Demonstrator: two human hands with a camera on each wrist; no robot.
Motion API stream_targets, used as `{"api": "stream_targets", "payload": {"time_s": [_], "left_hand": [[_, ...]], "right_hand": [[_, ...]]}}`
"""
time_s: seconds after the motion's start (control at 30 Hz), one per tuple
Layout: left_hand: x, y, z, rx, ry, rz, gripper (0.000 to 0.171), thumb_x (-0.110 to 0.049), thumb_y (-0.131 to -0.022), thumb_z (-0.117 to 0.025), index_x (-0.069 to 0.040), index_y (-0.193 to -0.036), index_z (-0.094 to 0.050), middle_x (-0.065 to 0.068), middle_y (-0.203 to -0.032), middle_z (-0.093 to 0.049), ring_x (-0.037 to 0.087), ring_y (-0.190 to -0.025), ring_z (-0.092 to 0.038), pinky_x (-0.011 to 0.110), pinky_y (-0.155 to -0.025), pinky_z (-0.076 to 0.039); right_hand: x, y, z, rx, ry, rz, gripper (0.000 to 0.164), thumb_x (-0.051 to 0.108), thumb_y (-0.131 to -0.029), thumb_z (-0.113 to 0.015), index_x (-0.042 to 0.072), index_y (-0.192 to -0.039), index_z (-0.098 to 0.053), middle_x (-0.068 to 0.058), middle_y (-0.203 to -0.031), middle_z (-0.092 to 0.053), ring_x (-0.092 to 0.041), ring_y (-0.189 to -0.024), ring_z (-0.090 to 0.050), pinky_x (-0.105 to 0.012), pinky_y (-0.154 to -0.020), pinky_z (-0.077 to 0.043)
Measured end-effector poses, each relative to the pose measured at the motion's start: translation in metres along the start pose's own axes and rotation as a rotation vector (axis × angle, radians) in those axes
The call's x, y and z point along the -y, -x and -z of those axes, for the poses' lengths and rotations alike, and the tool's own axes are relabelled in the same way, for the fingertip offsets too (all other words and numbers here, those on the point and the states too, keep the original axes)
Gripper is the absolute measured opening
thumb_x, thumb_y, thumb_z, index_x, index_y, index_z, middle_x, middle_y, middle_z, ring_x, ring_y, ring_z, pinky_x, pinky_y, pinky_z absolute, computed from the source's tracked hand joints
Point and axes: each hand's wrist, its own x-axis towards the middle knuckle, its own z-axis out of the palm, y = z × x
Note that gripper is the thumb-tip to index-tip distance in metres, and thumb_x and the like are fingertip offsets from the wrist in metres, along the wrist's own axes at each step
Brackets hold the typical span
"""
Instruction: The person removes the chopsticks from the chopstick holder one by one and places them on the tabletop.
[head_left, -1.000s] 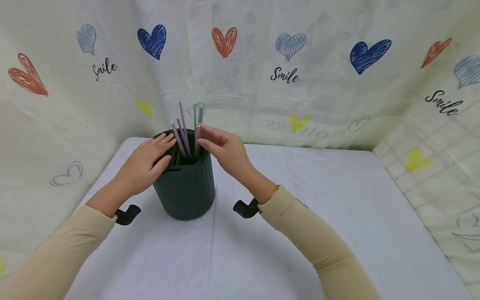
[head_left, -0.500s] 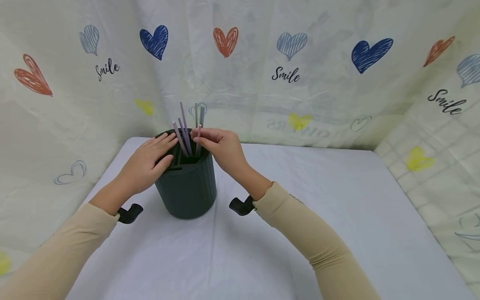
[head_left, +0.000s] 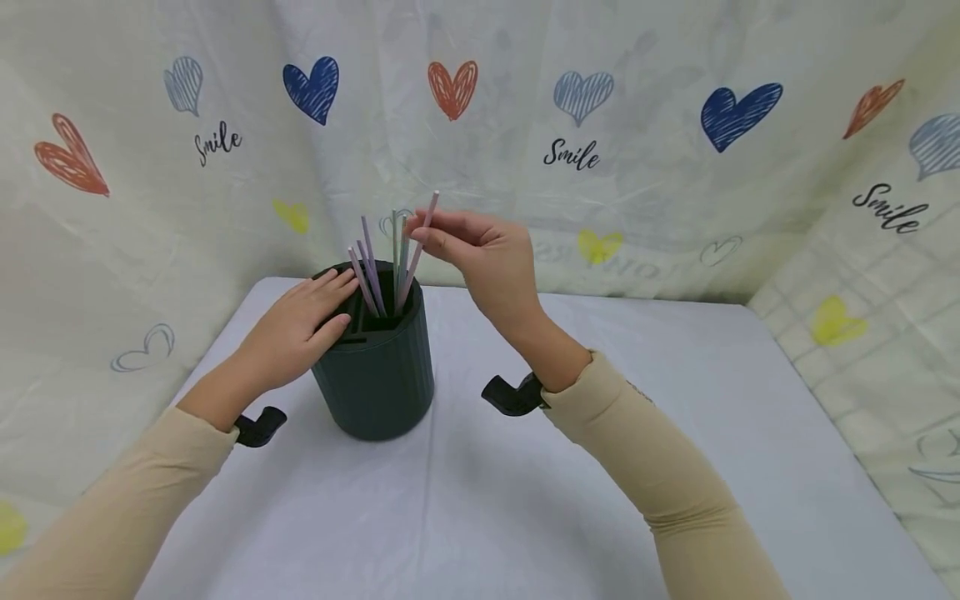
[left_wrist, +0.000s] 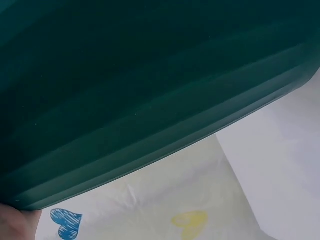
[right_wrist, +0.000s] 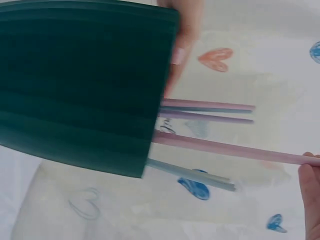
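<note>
A dark green pen holder (head_left: 375, 392) with a divided top stands upright at the left of the table. My left hand (head_left: 288, 337) rests on its top rim, fingers spread nearly straight. Between thumb and fingertips my right hand (head_left: 498, 262) pinches a thin pink stick (right_wrist: 225, 148) near its upper end. The stick leans right, its lower part hidden inside the holder. Other pastel sticks stand in the same part: another pink one (head_left: 362, 280), purple ones (head_left: 367, 233), a green one (head_left: 394, 242) and a blue-grey one (head_left: 403, 250). In the left wrist view the holder's ribbed wall (left_wrist: 150, 100) fills most of the frame.
The holder stands on a white-covered table (head_left: 465, 500). Behind it hangs a pale curtain (head_left: 510, 183) printed with hearts and "Smile". A black wrist mount (head_left: 260, 427) sits at the left cuff, and another mount (head_left: 513, 395) at the right one.
My right hand shifts a little left onto the pink stick, then rises and moves right, drawing the stick partway up and tilting it right. My left hand stays on the rim.
</note>
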Motion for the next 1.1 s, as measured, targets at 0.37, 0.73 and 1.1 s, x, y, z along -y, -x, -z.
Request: {"api": "stream_targets", "payload": {"time_s": [0.37,0.73,1.1], "left_hand": [[0.0,0.0,-0.002,-0.013,0.007,0.001,0.055,-0.028,-0.106,-0.04,-0.004,-0.155,-0.032,0.014,-0.164,-0.027,0.036,-0.154,-0.019,0.055,-0.126,-0.015],[0.002,0.001,-0.003,-0.037,0.017,-0.003,0.055,-0.028,-0.106,-0.039,-0.004,-0.155,-0.032,0.014,-0.164,-0.028,0.036,-0.154,-0.02,0.054,-0.126,-0.015],[0.003,0.0,-0.004,-0.048,0.017,-0.003,0.054,-0.027,-0.106,-0.04,-0.005,-0.155,-0.034,0.013,-0.163,-0.029,0.036,-0.153,-0.021,0.055,-0.125,-0.016]], "right_hand": [[0.032,0.002,0.012,-0.068,-0.09,0.198,0.026,-0.016,-0.083,-0.068,-0.023,-0.108,-0.066,-0.005,-0.092,-0.079,-0.017,-0.087,-0.077,-0.04,-0.084,-0.062],[0.076,-0.002,0.047,-0.222,-0.227,0.245,0.021,-0.015,-0.083,-0.068,-0.017,-0.104,-0.07,-0.018,-0.087,-0.077,-0.031,-0.085,-0.077,-0.037,-0.078,-0.061],[0.032,0.004,0.081,-0.173,-0.289,-0.214,0.015,-0.003,-0.084,-0.074,-0.004,-0.098,-0.077,-0.013,-0.085,-0.078,-0.025,-0.079,-0.078,-0.035,-0.079,-0.061]]}}
